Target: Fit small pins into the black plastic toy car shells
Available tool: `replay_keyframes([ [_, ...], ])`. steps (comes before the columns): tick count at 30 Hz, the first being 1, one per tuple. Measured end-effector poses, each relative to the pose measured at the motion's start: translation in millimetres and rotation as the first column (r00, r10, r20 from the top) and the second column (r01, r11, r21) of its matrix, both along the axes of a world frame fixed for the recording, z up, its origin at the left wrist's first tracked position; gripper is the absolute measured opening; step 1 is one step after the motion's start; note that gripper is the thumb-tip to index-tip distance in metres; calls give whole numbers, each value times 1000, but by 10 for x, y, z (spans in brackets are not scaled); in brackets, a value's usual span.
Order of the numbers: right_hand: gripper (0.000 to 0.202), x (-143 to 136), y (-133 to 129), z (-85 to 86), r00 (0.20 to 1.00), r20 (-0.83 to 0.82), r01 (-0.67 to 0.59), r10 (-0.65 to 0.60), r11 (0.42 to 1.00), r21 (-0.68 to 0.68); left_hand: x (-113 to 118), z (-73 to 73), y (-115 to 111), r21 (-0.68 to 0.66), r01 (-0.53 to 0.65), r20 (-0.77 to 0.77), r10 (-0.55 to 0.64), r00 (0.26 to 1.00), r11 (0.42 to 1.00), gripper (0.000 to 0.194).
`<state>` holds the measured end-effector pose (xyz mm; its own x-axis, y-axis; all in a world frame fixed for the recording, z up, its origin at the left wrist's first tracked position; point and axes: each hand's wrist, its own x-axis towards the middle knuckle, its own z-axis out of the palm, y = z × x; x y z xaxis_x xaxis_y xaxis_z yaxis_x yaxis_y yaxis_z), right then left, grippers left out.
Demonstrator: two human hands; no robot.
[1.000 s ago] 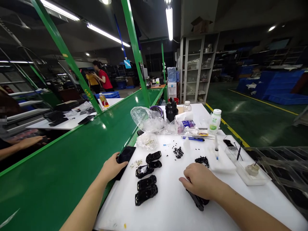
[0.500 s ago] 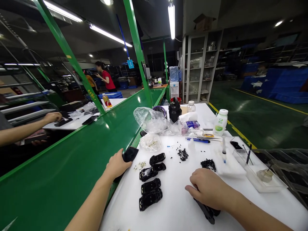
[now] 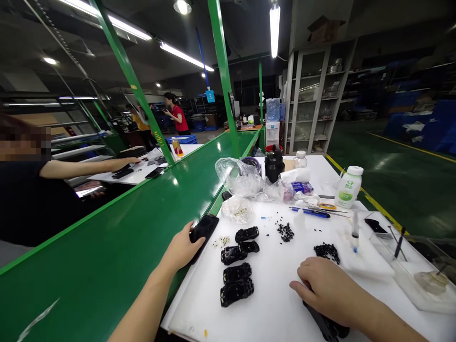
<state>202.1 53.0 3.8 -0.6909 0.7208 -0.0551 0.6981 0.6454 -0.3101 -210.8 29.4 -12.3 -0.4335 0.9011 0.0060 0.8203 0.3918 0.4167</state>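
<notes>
My left hand [image 3: 183, 249] is closed around the near end of a black smartphone [image 3: 208, 228] at the left edge of the white table [image 3: 270, 308]. My right hand [image 3: 326, 287] is curled, thumb out, over dark elongated parts [image 3: 322, 325]; its fingertips are hidden, so what they grip cannot be made out. Between the hands, several black toy car bodies [image 3: 237, 292] lie in a column. Small black pieces form one pile [image 3: 285, 232] behind them and another pile [image 3: 327, 252] just beyond my right hand. Tiny pale bits [image 3: 221, 242] lie beside the phone.
A clear plastic bag [image 3: 237, 178], a black bottle [image 3: 274, 166], a white bottle [image 3: 349, 187] and a blue pen-like tool [image 3: 311, 212] stand or lie at the back. A syringe [image 3: 355, 232] is on the right. Left runs a green conveyor [image 3: 142, 228], with a co-worker [image 3: 35, 190] beyond it.
The view has swung left, so the table's contents appear farther right. More of the phone shows beside my left hand. More of the co-worker is visible. My right hand stays over the dark parts.
</notes>
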Motion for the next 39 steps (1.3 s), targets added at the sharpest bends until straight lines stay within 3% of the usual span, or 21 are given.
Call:
replay_keyframes([
  [5,44,8,3,-37,1000,18,11,-10,999,-53,-98,-20,-204,61,-5,118,-3,993,998,70],
  [14,46,34,46,-145,999,30,21,-18,994,-109,-239,-74,-375,127,128,249,-156,956,984,70],
  [18,46,37,33,-126,999,49,16,-11,994,-108,-254,-127,-342,146,118,244,-151,958,982,66],
  [21,46,26,22,-97,998,57,28,-21,993,-115,-188,-164,-280,149,38,210,-69,975,988,58],
  [24,46,12,23,-74,998,61,18,-10,992,-129,-74,-158,-252,151,3,144,-25,989,989,65],
  [27,46,11,29,-64,998,66,17,-8,991,-130,-20,-124,-278,149,42,100,-57,993,988,73],
  [32,45,20,36,-70,998,66,19,-10,990,-140,-158,-103,-334,140,89,115,-105,988,986,62],
  [39,45,9,25,-32,997,72,13,-1,985,-170,-274,-148,-350,146,135,100,-151,983,980,62],
])
